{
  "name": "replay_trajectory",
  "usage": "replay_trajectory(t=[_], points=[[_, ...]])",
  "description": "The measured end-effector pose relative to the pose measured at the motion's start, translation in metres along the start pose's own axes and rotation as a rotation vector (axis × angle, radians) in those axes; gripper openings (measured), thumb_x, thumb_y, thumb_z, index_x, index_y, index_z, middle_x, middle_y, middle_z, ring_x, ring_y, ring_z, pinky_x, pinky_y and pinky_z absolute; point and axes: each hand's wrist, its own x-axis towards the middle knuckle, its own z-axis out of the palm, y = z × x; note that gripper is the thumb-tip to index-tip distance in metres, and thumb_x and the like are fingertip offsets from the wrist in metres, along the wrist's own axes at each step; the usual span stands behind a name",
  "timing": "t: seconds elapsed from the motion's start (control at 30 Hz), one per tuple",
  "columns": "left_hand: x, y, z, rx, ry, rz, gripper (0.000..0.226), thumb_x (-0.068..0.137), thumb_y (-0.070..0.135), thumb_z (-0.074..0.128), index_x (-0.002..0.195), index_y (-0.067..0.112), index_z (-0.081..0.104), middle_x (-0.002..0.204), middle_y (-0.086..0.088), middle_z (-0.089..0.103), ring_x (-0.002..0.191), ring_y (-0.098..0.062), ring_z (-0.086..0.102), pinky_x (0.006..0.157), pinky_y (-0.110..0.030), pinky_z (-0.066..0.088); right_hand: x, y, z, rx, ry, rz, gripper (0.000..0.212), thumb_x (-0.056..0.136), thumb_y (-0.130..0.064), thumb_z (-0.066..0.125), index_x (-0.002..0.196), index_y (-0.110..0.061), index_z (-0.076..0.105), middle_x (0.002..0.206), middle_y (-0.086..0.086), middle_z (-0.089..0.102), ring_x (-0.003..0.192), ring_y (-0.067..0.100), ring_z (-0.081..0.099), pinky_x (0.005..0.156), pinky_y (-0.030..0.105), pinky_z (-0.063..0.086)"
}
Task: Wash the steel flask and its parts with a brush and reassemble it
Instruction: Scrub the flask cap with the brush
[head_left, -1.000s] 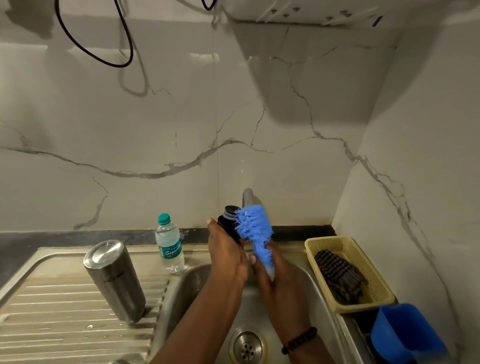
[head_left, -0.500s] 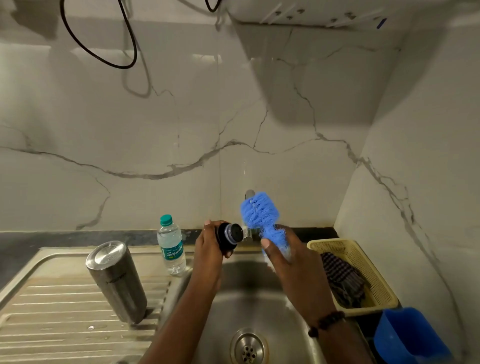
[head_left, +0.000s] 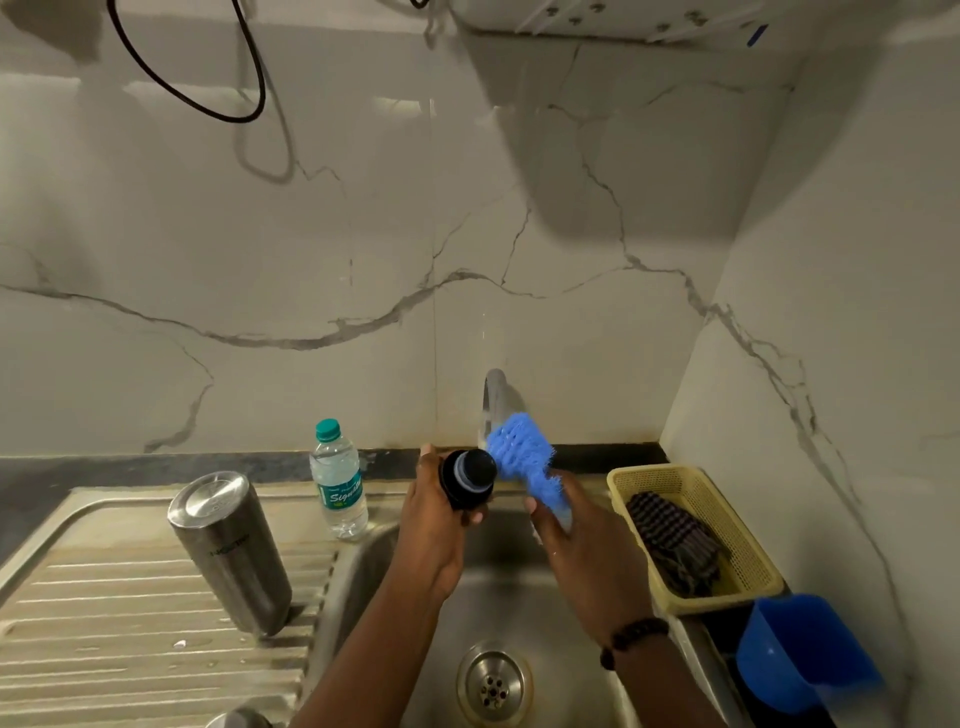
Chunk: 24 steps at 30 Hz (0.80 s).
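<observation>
- White marble-look wall tiles with grey veins, meeting a side wall in the corner at right.
- Black cable hanging in a loop high on the left.
- Dark counter strip along the wall foot.
- Steel sink with ribbed drainboard on the left.
- Dim light, soft shadow under a white fixture above.

Dim overhead light, wall glare, soft shadows, wide-angle warp at edges.

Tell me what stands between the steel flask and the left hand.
In the head view, a clear water bottle with a green cap stands between the steel flask and the left hand.
</observation>
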Motion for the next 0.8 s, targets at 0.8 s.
replay_trajectory(t=[0.8], points=[[-0.031,-0.101,0.029,0.196,-0.2,-0.443,0.051,0.087,0.031,0.072,0.122,-0.002,0.057,0.116,-0.022,0.067,0.096,-0.028,0.069,0.075,-0.04,0.06,0.023,0.039,-0.167,-1.211,-0.587,-0.071,0.029,0.094,-0.03,0.057,0.121,-0.02,0.058,0.12,0.003,0.062,0.104,0.022,0.061,0.077,0.031,0.044]])
